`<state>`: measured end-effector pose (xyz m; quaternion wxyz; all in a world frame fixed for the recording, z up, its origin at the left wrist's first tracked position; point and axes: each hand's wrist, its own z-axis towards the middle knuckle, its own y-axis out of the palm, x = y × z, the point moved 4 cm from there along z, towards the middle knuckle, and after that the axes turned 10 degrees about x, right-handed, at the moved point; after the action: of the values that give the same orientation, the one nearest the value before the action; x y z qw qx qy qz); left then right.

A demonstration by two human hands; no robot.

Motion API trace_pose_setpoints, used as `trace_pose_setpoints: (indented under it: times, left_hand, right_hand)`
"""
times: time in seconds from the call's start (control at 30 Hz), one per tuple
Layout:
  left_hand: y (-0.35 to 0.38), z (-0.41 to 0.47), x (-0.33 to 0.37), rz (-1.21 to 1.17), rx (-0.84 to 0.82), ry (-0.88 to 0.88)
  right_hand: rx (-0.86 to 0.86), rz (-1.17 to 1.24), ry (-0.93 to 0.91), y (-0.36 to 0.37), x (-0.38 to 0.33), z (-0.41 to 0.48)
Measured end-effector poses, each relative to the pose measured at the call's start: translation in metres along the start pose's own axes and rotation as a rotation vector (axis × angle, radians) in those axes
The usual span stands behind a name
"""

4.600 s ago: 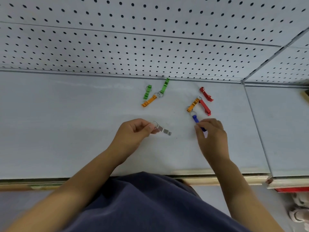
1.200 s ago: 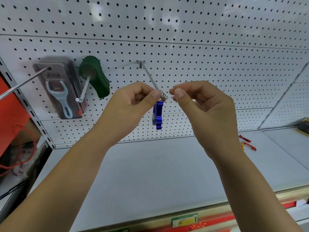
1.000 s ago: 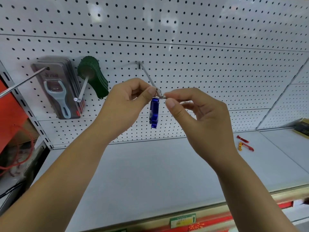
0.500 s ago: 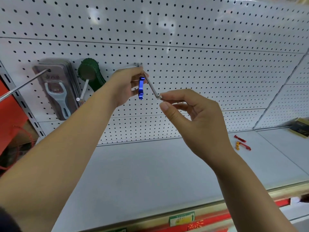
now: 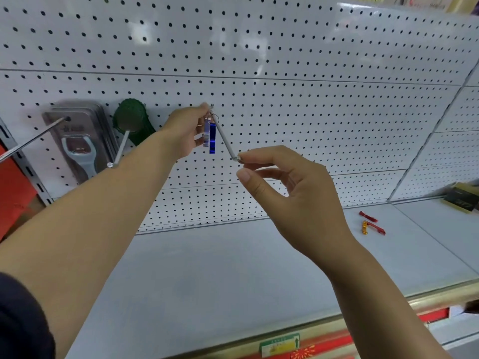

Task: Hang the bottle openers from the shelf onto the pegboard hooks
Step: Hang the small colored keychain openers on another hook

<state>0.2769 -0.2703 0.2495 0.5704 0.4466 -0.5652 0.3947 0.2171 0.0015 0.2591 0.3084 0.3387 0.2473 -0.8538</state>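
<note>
A blue bottle opener (image 5: 212,139) and a silver one (image 5: 206,136) hang by their key rings at the back end of a metal pegboard hook (image 5: 225,137), close to the white pegboard (image 5: 285,112). My left hand (image 5: 185,133) is stretched out to the board and pinches the rings at the top of both openers. My right hand (image 5: 290,187) hovers at the hook's front tip, index fingertip against it, thumb apart, holding nothing. Two red openers (image 5: 368,217) (image 5: 378,228) and an orange one (image 5: 365,227) lie on the grey shelf (image 5: 233,268) at the right.
To the left, another hook (image 5: 120,151) carries green items (image 5: 132,120), and a third long hook (image 5: 31,139) carries packaged openers (image 5: 77,143). A dark box (image 5: 461,199) sits on the shelf at the far right. A red panel (image 5: 13,187) stands at the left edge.
My left hand has slid the blue and silver openers along the hook from its tip to the pegboard. My right thumb has come off the hook's tip.
</note>
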Motion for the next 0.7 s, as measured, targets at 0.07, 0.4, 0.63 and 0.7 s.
trace_pose_setpoints:
  times: [0.07, 0.4, 0.63, 0.7]
  left_hand:
    - [0.001, 0.003, 0.002, 0.030, 0.059, 0.026]
    - [-0.005, -0.019, -0.013, 0.253, 0.328, 0.401]
    - [-0.015, -0.068, -0.086, 0.629, 0.450, 0.584]
    - [-0.011, -0.085, -0.124, 0.779, 0.403, 0.625]
  right_hand:
    - [-0.006, 0.002, 0.004, 0.000, 0.000, 0.000]
    - [-0.054, -0.029, 0.041, -0.009, 0.020, 0.000]
    - [-0.084, -0.139, 0.009, -0.027, 0.086, 0.000]
    - [-0.089, -0.195, 0.064, -0.034, 0.125, -0.006]
